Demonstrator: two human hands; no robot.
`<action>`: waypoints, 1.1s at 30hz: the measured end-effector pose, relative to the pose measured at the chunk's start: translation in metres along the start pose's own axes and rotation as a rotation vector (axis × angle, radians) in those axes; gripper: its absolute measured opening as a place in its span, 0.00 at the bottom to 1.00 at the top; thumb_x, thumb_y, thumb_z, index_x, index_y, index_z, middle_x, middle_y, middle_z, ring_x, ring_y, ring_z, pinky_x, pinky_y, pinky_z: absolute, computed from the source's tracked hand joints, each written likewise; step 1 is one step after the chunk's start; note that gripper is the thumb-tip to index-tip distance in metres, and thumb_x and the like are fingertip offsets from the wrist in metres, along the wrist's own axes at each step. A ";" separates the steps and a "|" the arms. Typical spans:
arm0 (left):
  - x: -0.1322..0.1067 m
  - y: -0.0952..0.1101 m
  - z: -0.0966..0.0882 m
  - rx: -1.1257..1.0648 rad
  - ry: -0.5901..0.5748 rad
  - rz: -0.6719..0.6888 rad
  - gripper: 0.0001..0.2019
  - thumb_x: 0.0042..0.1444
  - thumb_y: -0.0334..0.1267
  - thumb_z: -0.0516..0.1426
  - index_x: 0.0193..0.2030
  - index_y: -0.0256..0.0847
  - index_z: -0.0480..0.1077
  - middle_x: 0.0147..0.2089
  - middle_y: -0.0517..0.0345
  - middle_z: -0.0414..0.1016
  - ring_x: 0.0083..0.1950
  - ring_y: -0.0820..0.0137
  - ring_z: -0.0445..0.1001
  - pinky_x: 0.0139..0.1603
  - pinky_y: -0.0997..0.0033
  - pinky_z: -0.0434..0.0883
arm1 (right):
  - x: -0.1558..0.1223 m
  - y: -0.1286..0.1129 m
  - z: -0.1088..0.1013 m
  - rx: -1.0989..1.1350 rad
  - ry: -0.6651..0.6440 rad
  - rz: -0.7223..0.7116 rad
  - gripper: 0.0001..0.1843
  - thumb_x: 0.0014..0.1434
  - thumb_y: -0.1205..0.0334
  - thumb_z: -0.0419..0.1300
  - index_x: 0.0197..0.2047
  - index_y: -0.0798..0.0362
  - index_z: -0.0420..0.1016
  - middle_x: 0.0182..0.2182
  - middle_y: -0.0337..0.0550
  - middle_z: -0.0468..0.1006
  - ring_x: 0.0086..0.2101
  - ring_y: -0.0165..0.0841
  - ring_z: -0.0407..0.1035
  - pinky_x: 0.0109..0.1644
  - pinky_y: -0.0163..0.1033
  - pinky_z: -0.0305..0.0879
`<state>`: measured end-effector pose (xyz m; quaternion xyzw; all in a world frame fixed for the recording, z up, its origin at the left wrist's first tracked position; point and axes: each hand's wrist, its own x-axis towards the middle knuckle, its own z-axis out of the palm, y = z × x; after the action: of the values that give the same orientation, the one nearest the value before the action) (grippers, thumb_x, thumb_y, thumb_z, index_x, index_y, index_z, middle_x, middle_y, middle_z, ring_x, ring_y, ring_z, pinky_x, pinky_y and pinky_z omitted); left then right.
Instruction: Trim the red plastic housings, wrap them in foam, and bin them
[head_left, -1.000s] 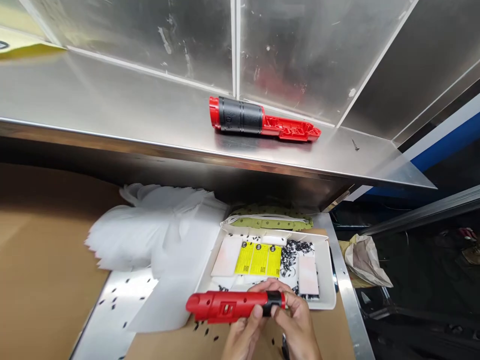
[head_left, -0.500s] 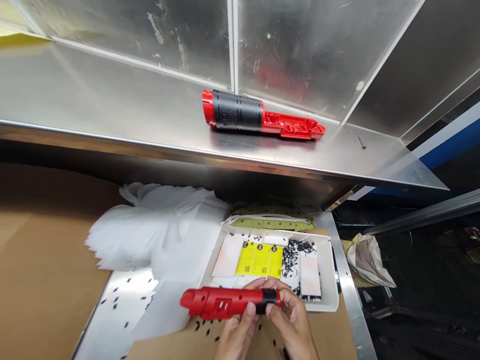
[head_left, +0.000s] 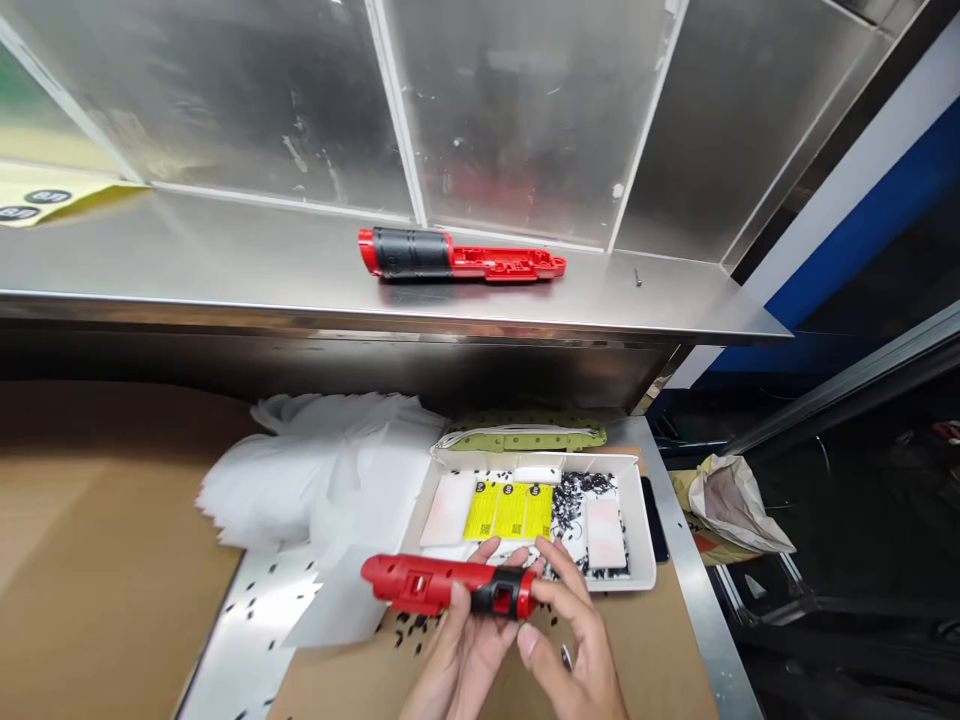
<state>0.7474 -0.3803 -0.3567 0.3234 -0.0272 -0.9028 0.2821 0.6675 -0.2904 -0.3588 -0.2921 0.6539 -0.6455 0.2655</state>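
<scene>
A red plastic tool housing (head_left: 431, 583) with a black collar lies level over the white tray's near edge. My left hand (head_left: 469, 640) is closed round it, thumb on the near side and fingertips showing behind. A rectangular opening in the black collar faces me. At the collar's end, my right hand (head_left: 574, 640) has its thumb and fingers spread. Its index finger reaches the red end ring; whether it presses there I cannot tell. On the metal shelf above rests a similar red part with a black sleeve (head_left: 411, 254), its inside showing.
The white tray (head_left: 643, 520) holds yellow labels (head_left: 510, 512), pale pads and many small black pieces. Left of it lies a heap of white translucent sheets (head_left: 322, 470). A green pouch (head_left: 525, 437) sits behind the tray, a screw (head_left: 637, 278) on the shelf, a paper bag (head_left: 731, 510) at right.
The housing has turned, so the collar's opening now shows. My right thumb and fingers have loosened from the collar and spread, while my left hand keeps its hold. The camera view has shifted.
</scene>
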 end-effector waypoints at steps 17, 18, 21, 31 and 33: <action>-0.005 -0.012 0.004 0.193 -0.025 0.006 0.37 0.46 0.50 0.68 0.63 0.47 0.63 0.47 0.50 0.81 0.59 0.52 0.72 0.66 0.52 0.59 | 0.009 -0.018 -0.044 -0.663 -0.306 -0.358 0.27 0.54 0.54 0.65 0.58 0.32 0.69 0.71 0.34 0.42 0.67 0.60 0.34 0.65 0.72 0.29; -0.005 -0.012 0.005 0.209 -0.040 0.003 0.37 0.46 0.51 0.67 0.63 0.48 0.62 0.48 0.50 0.81 0.58 0.52 0.72 0.65 0.53 0.59 | 0.010 -0.020 -0.047 -0.707 -0.306 -0.392 0.28 0.54 0.55 0.65 0.59 0.31 0.68 0.71 0.33 0.41 0.67 0.60 0.34 0.65 0.72 0.27; -0.005 -0.010 0.014 0.294 -0.057 0.021 0.37 0.46 0.53 0.66 0.63 0.48 0.63 0.46 0.50 0.82 0.58 0.52 0.72 0.65 0.53 0.60 | 0.014 -0.023 -0.052 -0.757 -0.293 -0.455 0.28 0.53 0.54 0.66 0.58 0.32 0.69 0.71 0.32 0.41 0.67 0.60 0.35 0.66 0.70 0.26; 0.027 0.006 0.073 1.061 -0.123 0.503 0.21 0.43 0.43 0.69 0.46 0.44 0.78 0.53 0.49 0.77 0.63 0.48 0.64 0.68 0.60 0.51 | 0.024 0.007 -0.090 -0.553 0.058 -0.181 0.09 0.62 0.59 0.56 0.37 0.48 0.77 0.57 0.49 0.68 0.59 0.46 0.60 0.60 0.51 0.60; 0.033 0.009 0.073 1.118 -0.122 0.556 0.19 0.41 0.39 0.70 0.43 0.45 0.79 0.59 0.50 0.73 0.66 0.49 0.60 0.69 0.61 0.48 | 0.018 0.019 -0.096 -0.630 0.029 -0.084 0.09 0.62 0.62 0.54 0.32 0.50 0.73 0.50 0.49 0.72 0.52 0.41 0.68 0.52 0.44 0.66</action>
<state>0.6874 -0.4152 -0.3154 0.3506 -0.5943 -0.6620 0.2925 0.5848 -0.2373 -0.3744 -0.3774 0.8127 -0.4258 0.1256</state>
